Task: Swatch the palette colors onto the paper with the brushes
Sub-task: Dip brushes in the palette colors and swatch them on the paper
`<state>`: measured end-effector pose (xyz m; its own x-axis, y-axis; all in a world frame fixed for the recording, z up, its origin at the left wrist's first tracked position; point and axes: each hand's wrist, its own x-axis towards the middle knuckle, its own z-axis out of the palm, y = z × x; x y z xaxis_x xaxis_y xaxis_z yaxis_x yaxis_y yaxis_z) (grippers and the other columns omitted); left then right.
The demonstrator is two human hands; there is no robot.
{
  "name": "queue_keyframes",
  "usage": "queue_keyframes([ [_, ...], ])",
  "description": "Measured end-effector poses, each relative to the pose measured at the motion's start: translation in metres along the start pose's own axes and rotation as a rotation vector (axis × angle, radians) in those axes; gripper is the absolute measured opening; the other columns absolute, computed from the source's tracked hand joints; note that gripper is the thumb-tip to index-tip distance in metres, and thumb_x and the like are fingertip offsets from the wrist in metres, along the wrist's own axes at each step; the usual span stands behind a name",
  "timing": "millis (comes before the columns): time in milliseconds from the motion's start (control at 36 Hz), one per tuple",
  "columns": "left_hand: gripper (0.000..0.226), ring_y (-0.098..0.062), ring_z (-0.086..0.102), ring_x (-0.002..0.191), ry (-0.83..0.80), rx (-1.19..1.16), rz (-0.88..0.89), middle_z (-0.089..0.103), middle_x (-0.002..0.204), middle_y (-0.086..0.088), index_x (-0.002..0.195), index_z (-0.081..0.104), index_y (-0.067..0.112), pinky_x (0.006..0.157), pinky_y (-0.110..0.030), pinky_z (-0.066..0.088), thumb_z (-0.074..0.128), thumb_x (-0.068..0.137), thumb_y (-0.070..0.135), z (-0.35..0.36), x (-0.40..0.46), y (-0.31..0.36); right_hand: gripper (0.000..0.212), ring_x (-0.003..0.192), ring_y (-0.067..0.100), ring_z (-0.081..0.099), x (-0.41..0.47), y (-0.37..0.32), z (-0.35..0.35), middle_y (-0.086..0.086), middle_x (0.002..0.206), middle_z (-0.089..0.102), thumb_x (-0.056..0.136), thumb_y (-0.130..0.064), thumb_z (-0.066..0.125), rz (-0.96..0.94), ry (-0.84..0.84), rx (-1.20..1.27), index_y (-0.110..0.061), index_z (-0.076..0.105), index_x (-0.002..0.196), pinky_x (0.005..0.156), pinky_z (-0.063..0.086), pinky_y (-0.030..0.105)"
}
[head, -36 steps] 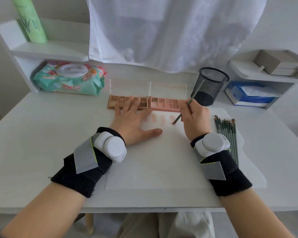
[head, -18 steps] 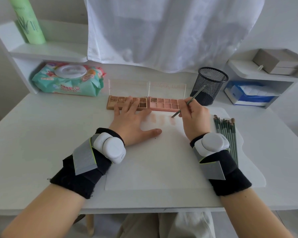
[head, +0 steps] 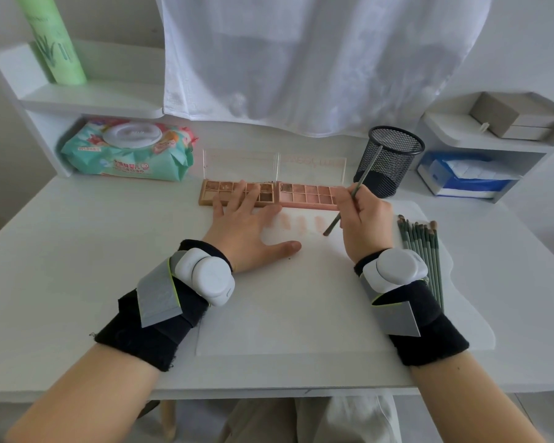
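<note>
Paper, a smooth white sheet, is being held flat on the matte white table by the left hand, fingers spread and straight, fingertips reaching the brown compartmented eyeshadow palette. A slim grey-green brush is being pinched by the curled fingers of the right hand, its tip being brought down just right of three soft peach swatches. A fourth swatch is judged to be in hand; reloading from the pink palette is likely being called for next. Spare brushes are lying beside the black mesh cup.
</note>
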<state>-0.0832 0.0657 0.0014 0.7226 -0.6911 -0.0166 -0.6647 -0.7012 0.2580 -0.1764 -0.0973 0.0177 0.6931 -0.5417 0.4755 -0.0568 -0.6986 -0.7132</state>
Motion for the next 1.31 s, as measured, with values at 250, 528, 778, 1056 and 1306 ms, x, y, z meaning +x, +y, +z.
queue_keyframes([
  [250,0.078,-0.019,-0.020,0.143,-0.005,-0.003,-0.001,-0.003,0.159,-0.003,0.142,0.025,0.042,0.114,-0.053,-0.012,0.039,0.075,0.079,0.000,0.001,-0.001,0.025,0.066,0.028,0.060,0.004,0.004,0.005,0.009,0.068,0.064,0.096,-0.025,0.049,-0.024,-0.010,0.018,-0.005,0.062,0.087,0.067,0.049,0.042],
  [528,0.078,-0.019,-0.021,0.143,-0.008,0.001,-0.003,-0.004,0.159,-0.002,0.143,0.025,0.042,0.114,-0.052,-0.013,0.039,0.075,0.078,-0.001,-0.001,0.000,0.026,0.061,0.030,0.056,0.003,0.004,0.005,0.012,0.063,0.061,0.096,-0.025,0.049,-0.003,-0.017,0.029,-0.006,0.060,0.082,0.061,0.047,0.042],
  [778,0.076,-0.018,-0.020,0.144,0.000,-0.007,-0.005,-0.002,0.159,-0.001,0.141,0.027,0.042,0.114,-0.052,-0.012,0.041,0.075,0.078,-0.003,-0.003,0.002,0.026,0.064,0.030,0.058,0.002,0.005,0.006,0.012,0.065,0.063,0.095,-0.025,0.049,0.018,-0.030,0.035,-0.005,0.062,0.086,0.065,0.049,0.043],
  [1056,0.072,-0.015,-0.003,0.146,0.058,-0.033,0.124,0.016,0.157,0.002,0.140,0.037,0.031,0.117,-0.047,-0.004,0.041,0.082,0.072,-0.004,-0.007,0.016,0.021,0.058,0.018,0.053,0.007,0.000,-0.012,0.001,0.062,0.058,0.096,-0.025,0.049,0.044,0.144,0.114,-0.014,0.056,0.079,0.060,0.043,0.030],
  [1306,0.047,-0.016,0.021,0.142,-0.080,-0.098,0.459,0.037,0.148,0.000,0.138,0.042,0.016,0.114,-0.030,0.013,0.037,0.099,0.042,0.006,-0.022,0.088,0.015,0.088,0.025,0.062,0.004,0.035,-0.060,0.005,0.093,0.070,0.089,-0.021,0.059,0.002,-0.012,-0.141,-0.015,0.070,0.097,0.081,0.049,0.047],
])
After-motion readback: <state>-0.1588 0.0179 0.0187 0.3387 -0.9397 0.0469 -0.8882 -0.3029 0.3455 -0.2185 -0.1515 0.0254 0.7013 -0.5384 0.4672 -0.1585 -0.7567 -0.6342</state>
